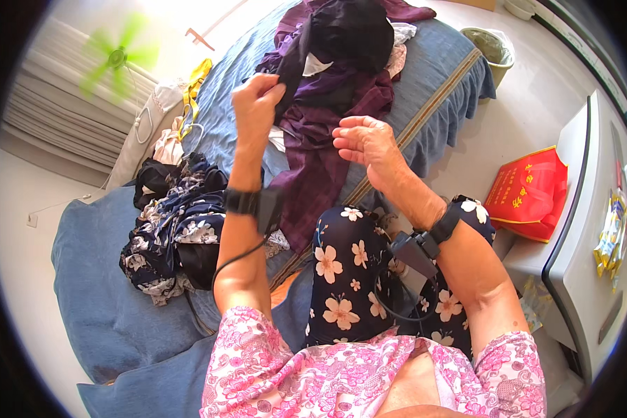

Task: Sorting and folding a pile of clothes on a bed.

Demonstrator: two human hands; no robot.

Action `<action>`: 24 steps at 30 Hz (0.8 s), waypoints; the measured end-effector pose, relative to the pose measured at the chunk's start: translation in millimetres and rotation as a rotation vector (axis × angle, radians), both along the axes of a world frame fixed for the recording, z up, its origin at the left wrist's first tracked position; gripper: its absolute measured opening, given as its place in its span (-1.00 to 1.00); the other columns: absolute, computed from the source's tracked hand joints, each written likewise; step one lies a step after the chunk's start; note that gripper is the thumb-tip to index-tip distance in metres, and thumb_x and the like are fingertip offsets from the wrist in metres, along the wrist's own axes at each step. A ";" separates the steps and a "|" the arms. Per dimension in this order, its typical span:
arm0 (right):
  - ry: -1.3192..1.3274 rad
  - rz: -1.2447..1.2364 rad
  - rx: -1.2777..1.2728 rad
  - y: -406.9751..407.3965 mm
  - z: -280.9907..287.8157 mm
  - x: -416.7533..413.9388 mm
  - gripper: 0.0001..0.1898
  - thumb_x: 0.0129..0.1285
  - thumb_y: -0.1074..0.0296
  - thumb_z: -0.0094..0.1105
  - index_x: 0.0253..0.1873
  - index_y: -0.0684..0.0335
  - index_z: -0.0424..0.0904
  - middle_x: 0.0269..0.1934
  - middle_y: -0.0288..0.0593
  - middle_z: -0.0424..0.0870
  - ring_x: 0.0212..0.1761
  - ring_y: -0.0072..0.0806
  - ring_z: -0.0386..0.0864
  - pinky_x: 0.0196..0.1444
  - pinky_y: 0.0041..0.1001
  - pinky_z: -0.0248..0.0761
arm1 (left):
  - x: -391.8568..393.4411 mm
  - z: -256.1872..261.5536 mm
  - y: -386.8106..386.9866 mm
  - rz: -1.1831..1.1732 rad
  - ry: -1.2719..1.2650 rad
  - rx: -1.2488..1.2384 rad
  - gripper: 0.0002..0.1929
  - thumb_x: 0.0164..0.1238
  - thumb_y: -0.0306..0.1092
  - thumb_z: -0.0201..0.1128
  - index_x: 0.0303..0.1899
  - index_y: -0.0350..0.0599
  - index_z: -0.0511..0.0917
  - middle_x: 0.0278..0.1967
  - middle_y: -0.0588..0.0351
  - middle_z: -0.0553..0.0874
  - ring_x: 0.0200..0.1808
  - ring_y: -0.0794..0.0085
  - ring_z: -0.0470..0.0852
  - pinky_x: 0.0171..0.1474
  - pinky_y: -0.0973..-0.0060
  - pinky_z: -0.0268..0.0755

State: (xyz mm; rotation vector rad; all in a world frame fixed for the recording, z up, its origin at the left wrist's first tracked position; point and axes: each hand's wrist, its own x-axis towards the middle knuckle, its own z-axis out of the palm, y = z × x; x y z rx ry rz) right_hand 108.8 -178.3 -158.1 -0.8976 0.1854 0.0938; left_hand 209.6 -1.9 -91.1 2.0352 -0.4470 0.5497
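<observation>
Pinched in my left hand (257, 104) is the edge of a black garment (347, 39), whose bulk lies bunched on top of a clothes heap. Fingers apart, my right hand (368, 146) holds nothing and is over or beside a dark purple checked garment (313, 172). That purple cloth runs from the heap down towards my knees; I cannot tell whether the hand touches it. White and patterned pieces of cloth (397, 55) poke out around the heap. Everything lies on a blue fabric cover (240, 57) with a striped trim band.
To the left sits a pile of dark floral clothes (180, 230). A green fan (117, 57) spins near the curtain (78, 104). At right are a red bag (527, 193) with writing, a white cabinet (580, 157) and a lined waste bin (493, 49). Straps with cabled devices (415, 253) circle both wrists.
</observation>
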 end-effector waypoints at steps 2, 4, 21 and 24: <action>0.031 -0.025 0.068 -6.0 -5.9 5.6 -0.57 0.15 0.30 0.28 0.08 0.31 0.41 -0.07 -0.05 0.55 -0.15 -0.38 0.56 -0.14 -0.39 0.48 | -42.9 22.3 7.7 -0.043 0.095 -0.096 -0.86 0.07 -0.55 0.28 -0.29 -0.32 0.66 -0.46 0.17 0.69 -0.44 0.60 0.58 -0.34 0.64 0.35; 0.056 -0.045 0.136 -8.7 -3.5 9.9 -0.42 0.15 0.22 0.33 0.20 0.33 0.32 0.10 0.06 0.47 -0.01 -0.25 0.53 -0.04 -0.29 0.48 | -78.3 36.8 25.5 -0.051 0.111 -0.226 -0.83 0.09 -0.57 0.26 -0.25 -0.36 0.64 -0.42 0.17 0.67 -0.44 0.58 0.57 -0.33 0.64 0.35; 0.227 -0.490 0.380 -26.4 -32.0 52.1 -0.82 0.08 0.45 0.36 -0.26 0.28 0.52 -0.35 -0.12 0.63 -0.36 -0.24 0.62 -0.22 -0.22 0.55 | -252.0 93.3 171.0 -0.559 -0.043 -1.148 -0.39 0.13 -0.30 0.11 0.27 -0.30 0.33 0.26 -0.19 0.40 0.34 -0.07 0.30 0.39 -0.11 -0.01; 0.141 -0.635 0.175 -11.0 -13.7 33.3 -0.89 0.10 0.64 0.21 -0.28 0.33 0.52 -0.33 -0.17 0.63 -0.36 -0.37 0.62 -0.24 -0.35 0.55 | -217.0 77.1 142.2 -0.248 -0.179 -0.871 -0.64 0.23 -0.53 0.09 0.09 -0.37 0.46 0.10 -0.16 0.55 0.16 0.06 0.50 0.28 0.07 0.29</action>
